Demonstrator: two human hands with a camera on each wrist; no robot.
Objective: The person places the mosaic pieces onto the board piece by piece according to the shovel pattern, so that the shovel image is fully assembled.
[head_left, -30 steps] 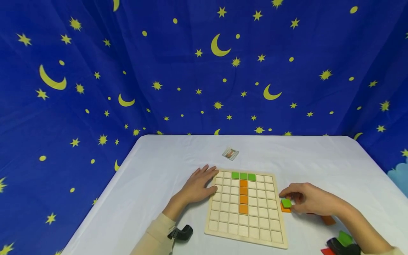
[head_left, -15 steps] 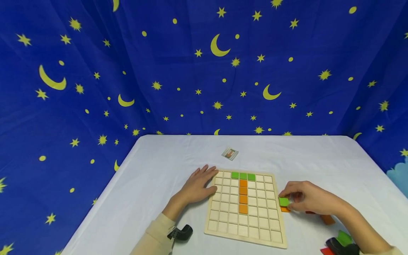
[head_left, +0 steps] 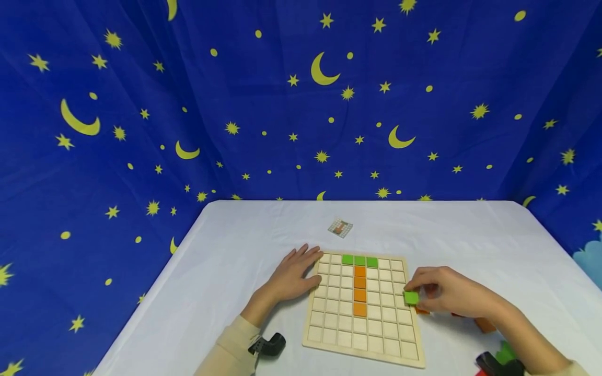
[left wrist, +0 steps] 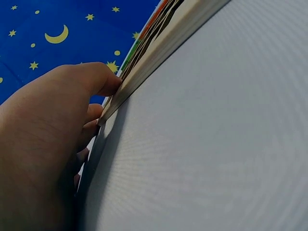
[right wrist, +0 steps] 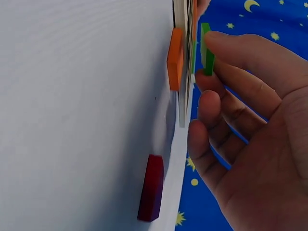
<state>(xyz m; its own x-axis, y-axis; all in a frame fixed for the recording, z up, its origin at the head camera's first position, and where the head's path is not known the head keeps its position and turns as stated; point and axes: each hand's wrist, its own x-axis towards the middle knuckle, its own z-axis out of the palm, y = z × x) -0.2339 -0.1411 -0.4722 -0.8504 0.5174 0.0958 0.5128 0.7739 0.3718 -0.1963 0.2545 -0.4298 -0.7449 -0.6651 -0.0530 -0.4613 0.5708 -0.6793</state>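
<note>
A person's right hand (head_left: 449,292), fingers bent, pinches a flat green square tile (head_left: 411,298) between thumb and fingertips, raised over the right edge of a pale wooden grid board (head_left: 345,338). The left hand (head_left: 292,274), fingers extended, touches the board's opposite edge, well apart from that tile. Between the hands, a column of four orange square tiles (head_left: 359,294) meets three green tiles (head_left: 359,260) along the far side.

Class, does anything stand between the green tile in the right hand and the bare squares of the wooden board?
Nothing visible does. The right hand holds the green tile above the right edge of the wooden board. A loose orange tile lies outside that edge, and the left hand rests at the opposite side.
</note>
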